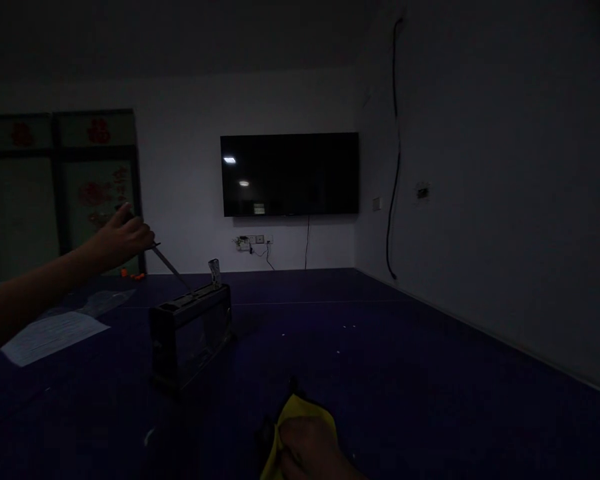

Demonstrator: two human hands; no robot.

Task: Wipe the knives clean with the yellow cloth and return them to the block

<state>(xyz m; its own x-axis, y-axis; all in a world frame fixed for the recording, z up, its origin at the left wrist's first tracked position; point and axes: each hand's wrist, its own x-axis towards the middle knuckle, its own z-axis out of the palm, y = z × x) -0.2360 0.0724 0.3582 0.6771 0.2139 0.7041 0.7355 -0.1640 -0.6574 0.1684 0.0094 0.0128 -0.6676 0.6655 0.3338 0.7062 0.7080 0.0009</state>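
- Room very dim. White walls, a dark wall-mounted screen [289, 175] on the far wall, sockets [253, 240] below it, and a black cable [394, 153] hanging down the right-hand wall. Glass-fronted doors [60, 193] with red decorations at far left.
- A dark blue surface [430, 373] fills the lower frame. I cannot tell whether it is a bench or the floor.
- A dark slotted box [190, 333] stands on it left of centre, with a small pale piece [215, 272] sticking up at its far end.
- Left hand [125, 237] is raised above and to the left of the box, fingers clenched round the upper end of a thin metal tool [173, 270]. The tool slants down to the right — its tip meets the top of the box.
- Right hand [310, 453] is at the bottom edge, partly cut off, fingers bunched on a yellow cloth [300, 413] — cloth low, near the surface, well apart from the box.
- Sheets of paper [55, 333] lie flat under the left forearm.
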